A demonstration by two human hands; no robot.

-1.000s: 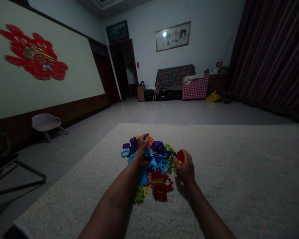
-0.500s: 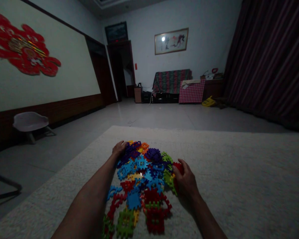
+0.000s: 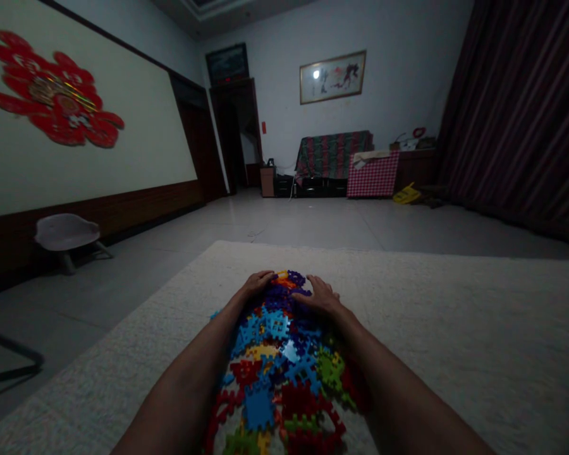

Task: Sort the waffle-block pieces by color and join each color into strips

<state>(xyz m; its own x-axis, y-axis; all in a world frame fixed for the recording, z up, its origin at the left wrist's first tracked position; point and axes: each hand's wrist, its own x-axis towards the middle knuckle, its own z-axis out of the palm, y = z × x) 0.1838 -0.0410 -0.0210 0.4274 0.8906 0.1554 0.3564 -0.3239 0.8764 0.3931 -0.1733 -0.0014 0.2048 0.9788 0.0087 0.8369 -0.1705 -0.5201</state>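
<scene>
A long heap of plastic interlocking building pieces lies on the pale mat in front of me. At its far end, my left hand rests against the left side, fingers stretched over the edge of the purple pieces. Opposite it, my right hand touches the right side, thumb and fingers apart. Orange and yellow pieces show between the hands. Nearer to me are light blue pieces, a blue square piece, red pieces and green pieces. My forearms hide parts of both sides.
The heap sits on a cream mat over grey floor tiles. A small pale chair stands at the left, with a dark metal leg nearer. Cloth-covered furniture and a yellow object are at the back.
My right hand has moved from the red piece at the right side to the heap's far end. My left hand has shifted rightward, and the far purple pieces now lie closer together.
</scene>
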